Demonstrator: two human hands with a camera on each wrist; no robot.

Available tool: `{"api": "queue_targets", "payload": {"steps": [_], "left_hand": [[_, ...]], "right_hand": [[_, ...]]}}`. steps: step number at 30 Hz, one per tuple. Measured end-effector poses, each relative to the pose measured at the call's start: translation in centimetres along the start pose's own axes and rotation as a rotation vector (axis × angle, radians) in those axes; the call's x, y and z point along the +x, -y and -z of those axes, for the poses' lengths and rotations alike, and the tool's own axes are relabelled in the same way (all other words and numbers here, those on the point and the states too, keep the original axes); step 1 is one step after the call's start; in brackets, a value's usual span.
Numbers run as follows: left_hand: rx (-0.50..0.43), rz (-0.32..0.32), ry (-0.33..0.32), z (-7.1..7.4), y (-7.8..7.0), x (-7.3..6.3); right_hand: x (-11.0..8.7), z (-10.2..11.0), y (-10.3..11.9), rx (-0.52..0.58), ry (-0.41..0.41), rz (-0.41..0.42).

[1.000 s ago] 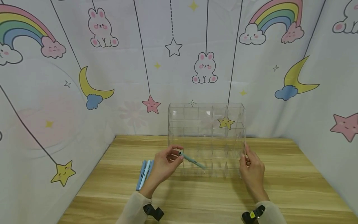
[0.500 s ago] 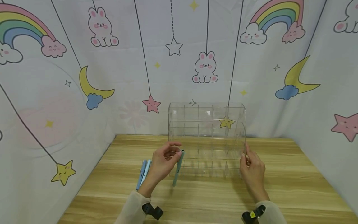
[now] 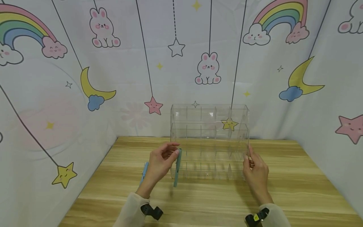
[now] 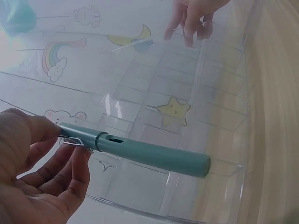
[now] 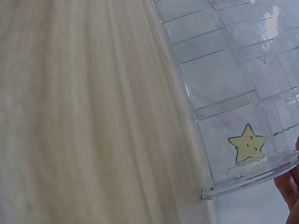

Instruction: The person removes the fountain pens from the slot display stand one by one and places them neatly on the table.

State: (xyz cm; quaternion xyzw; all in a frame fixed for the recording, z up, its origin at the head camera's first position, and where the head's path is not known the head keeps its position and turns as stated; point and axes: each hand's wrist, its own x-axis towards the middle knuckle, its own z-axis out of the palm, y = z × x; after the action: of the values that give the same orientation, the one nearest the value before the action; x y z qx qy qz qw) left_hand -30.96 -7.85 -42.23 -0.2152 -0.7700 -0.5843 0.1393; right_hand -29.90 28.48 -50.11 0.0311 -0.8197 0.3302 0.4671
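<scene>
My left hand (image 3: 160,161) pinches a teal pen (image 3: 177,168) by its capped end between thumb and fingers. The pen hangs nearly upright, just in front of the left end of a clear acrylic organizer (image 3: 208,161). In the left wrist view the teal pen (image 4: 156,155) shows its wire clip beside the fingers and its barrel pointing away from them. My right hand (image 3: 256,168) grips the organizer's right side wall, thumb toward the front. In the right wrist view, part of the right hand (image 5: 290,186) appears at the organizer's edge.
A blue pen (image 3: 145,169) lies on the wooden table (image 3: 210,201) left of my left hand, partly hidden by the wrist. The organizer has several tiers of divided compartments. Behind it hangs a white cloth (image 3: 127,72) printed with cartoon figures.
The teal pen has swung from slanting toward the right to hanging nearly upright. My left hand has shifted a little left, covering more of the blue pens. The right hand stays put.
</scene>
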Motion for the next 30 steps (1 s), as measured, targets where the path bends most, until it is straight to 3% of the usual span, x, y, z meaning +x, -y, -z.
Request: {"api": "queue_targets", "payload": {"steps": [13, 19, 30], "left_hand": [[0.054, 0.015, -0.095, 2.4, 0.3, 0.8], [0.077, 0.052, -0.141, 3.4, 0.5, 1.0], [0.118, 0.112, -0.121, 3.7, 0.9, 1.0]], "right_hand": [[0.0, 0.2, 0.2, 0.016, -0.002, 0.006], [0.0, 0.1, 0.1, 0.011, -0.006, 0.011], [-0.1, 0.0, -0.1, -0.003, -0.015, 0.019]]}}
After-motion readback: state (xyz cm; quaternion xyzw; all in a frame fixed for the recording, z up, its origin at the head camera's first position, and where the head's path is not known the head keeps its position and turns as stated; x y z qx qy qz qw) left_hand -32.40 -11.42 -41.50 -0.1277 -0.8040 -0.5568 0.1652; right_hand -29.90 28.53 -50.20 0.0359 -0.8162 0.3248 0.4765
